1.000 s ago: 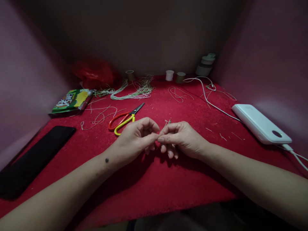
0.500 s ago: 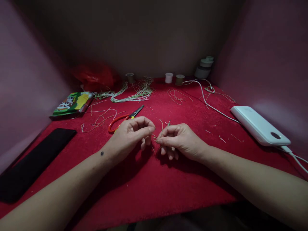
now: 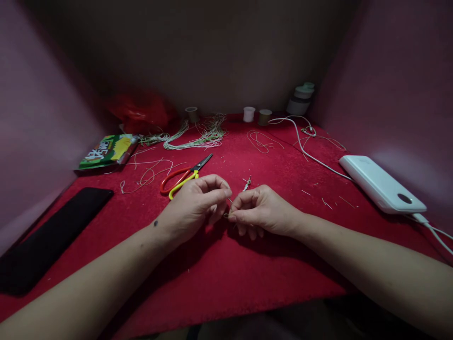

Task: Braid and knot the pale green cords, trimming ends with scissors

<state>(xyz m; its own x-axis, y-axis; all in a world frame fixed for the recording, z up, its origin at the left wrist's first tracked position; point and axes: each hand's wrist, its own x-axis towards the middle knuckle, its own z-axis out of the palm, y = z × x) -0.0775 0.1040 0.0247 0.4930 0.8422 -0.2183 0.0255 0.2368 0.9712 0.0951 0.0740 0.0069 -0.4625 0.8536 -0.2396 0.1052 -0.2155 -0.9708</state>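
My right hand (image 3: 256,212) pinches a thin cord (image 3: 226,216) between thumb and forefinger, low over the red cloth. A short knotted end (image 3: 247,183) of cord pokes out above its knuckles. Close beside it, my left hand (image 3: 205,198) has thumb and forefinger pressed together on a strand of the cord (image 3: 230,202) that runs across the small gap between the hands. A small loop shows at the right fingertips; the rest is hidden by the fingers. Scissors (image 3: 189,174) with one red and one yellow handle lie just beyond my left hand.
Bundled cords (image 3: 198,141), a red plastic bag (image 3: 138,113) and thread spools (image 3: 249,114) stand at the back. A snack packet (image 3: 106,151) and black phone-like slab (image 3: 53,241) lie left. On the right are a white power bank (image 3: 382,184) with cable and a bottle (image 3: 300,99).
My left hand has shifted slightly right, closer to my right hand, uncovering the scissors' yellow handle. The cord strand that stood up between the hands is now drawn down into a small loop.
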